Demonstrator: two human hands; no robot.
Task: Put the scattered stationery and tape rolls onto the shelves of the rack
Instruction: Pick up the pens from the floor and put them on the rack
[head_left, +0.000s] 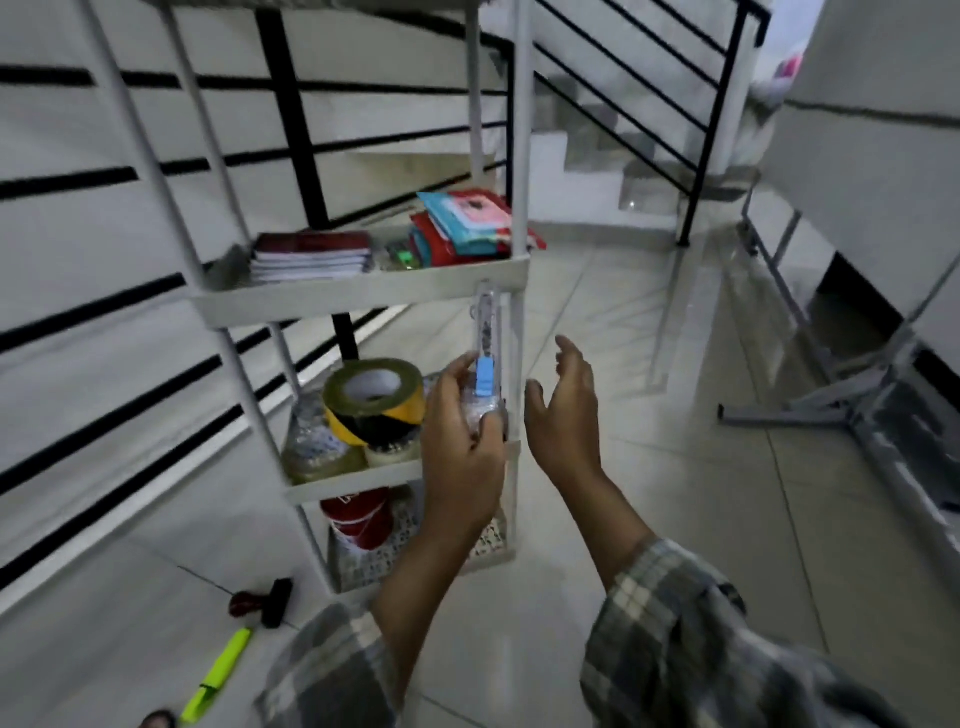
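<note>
Here, the left hand (462, 441) grips a long clear plastic pack with a blue insert (485, 358), upright before the white tiered rack (363, 297), at 3 o'clock of the yellow-and-black striped tape roll (371, 408); the right hand (566, 415) is slack-fingered, empty. Advisable: tip the pack flat to clear the shelf rim.

Rack (363, 299) stands before railing (291, 104); stairs (597, 156) behind to the right. Upper shelf: notebook stack (311, 254) left, packets (467, 223) right. Shelf below: tape roll (371, 400) atop second roll (392, 451). Floor, left of rack foot: stamp (265, 600), marker (218, 675) nearer the camera. Left hand (457, 441) with pack (485, 332) before right post.
</note>
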